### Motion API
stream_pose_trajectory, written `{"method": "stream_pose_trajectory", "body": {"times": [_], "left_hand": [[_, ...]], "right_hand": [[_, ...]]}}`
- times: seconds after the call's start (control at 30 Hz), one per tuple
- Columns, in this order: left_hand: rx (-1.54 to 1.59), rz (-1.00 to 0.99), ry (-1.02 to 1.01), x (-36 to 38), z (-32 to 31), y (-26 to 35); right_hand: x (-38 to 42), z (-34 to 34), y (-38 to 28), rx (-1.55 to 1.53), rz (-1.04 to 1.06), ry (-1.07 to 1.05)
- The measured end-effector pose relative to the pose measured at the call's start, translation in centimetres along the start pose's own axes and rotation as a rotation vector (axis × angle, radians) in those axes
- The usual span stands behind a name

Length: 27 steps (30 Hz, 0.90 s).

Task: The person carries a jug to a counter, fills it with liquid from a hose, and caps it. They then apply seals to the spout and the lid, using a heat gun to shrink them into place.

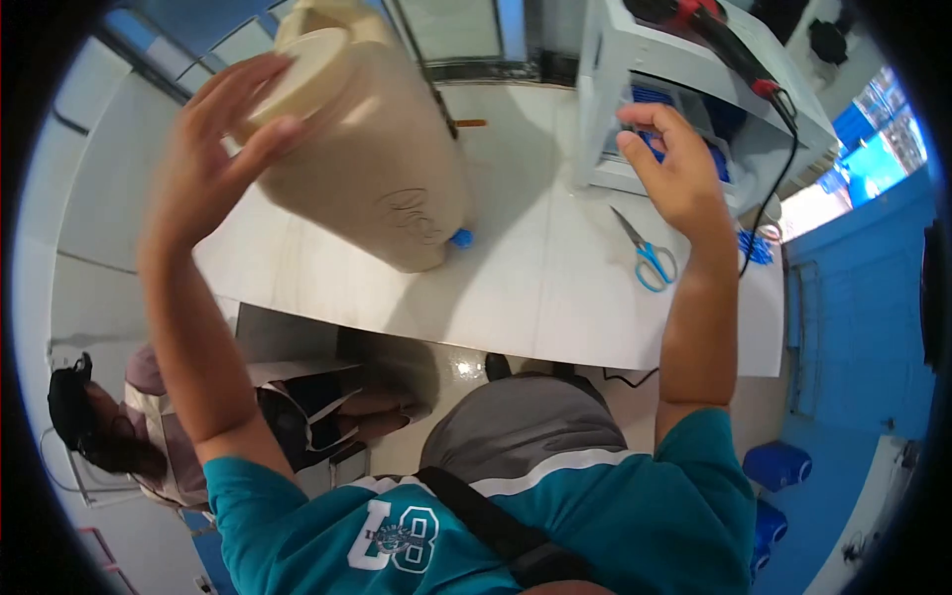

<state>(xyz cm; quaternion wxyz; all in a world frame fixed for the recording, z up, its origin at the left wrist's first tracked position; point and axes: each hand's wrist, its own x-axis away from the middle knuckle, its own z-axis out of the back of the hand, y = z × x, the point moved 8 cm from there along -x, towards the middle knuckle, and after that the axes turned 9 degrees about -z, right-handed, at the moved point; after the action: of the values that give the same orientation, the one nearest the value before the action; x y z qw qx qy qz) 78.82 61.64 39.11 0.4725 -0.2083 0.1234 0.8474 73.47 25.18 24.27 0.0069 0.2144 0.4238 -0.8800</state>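
At the upper left, my left hand (228,139) is closed round the edge of a round cream lid (305,74) on a big beige container (367,149). The container leans over the white table and has dark handwriting on its side. My right hand (676,169) is raised before the opening of a white box (620,177), thumb and forefinger close together. Whatever lies between those fingertips is too small to make out. Inside the box, behind the hand, are blue items (722,161). Blue-handled scissors (647,256) lie just below my right hand.
A small blue object (461,238) touches the container's lower end on the white table (506,307). A red and black tool (729,50) with a cable rests on the box. Blue strips (756,247) lie at the right. Another person (159,426) sits at the lower left.
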Motion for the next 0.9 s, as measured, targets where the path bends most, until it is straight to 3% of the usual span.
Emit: {"method": "stream_pose_trajectory", "body": {"times": [0.07, 0.1, 0.23, 0.37, 0.43, 0.57, 0.67, 0.87, 0.9], "left_hand": [[-0.027, 0.076, 0.030, 0.2, 0.2, 0.3], [-0.026, 0.133, -0.048, 0.0, 0.1, 0.0], [0.011, -0.036, -0.150, -3.1, 0.6, -0.5], [0.130, 0.039, -0.272, -4.2, -0.9, -2.2], [0.356, 0.180, -0.352, -3.9, -2.3, -2.6], [0.130, 0.153, -0.312, -3.5, -2.1, -3.1], [0.068, 0.240, -0.353, -3.2, -2.4, -2.7], [-0.021, 0.328, -0.337, -3.2, -2.4, -1.9], [-0.033, 0.359, -0.338, -3.1, -2.4, -2.0]], "right_hand": [[-1.1, 1.1, 7.5, 0.137, -0.239, 0.095], [-2.3, 1.6, 11.0, 0.201, -0.237, 0.145], [-7.9, 0.5, 17.6, 0.437, -0.326, 0.162], [-10.4, -4.5, 17.2, 0.714, -0.272, -0.073], [-10.0, -7.6, 16.5, 0.967, -0.166, -0.394], [-11.3, -10.7, 20.5, 1.088, -0.325, -0.615], [-11.7, -11.1, 20.0, 1.098, -0.309, -0.490], [-12.0, -11.0, 19.7, 1.139, -0.360, -0.525], [-11.9, -10.9, 19.3, 1.133, -0.309, -0.447]]}}
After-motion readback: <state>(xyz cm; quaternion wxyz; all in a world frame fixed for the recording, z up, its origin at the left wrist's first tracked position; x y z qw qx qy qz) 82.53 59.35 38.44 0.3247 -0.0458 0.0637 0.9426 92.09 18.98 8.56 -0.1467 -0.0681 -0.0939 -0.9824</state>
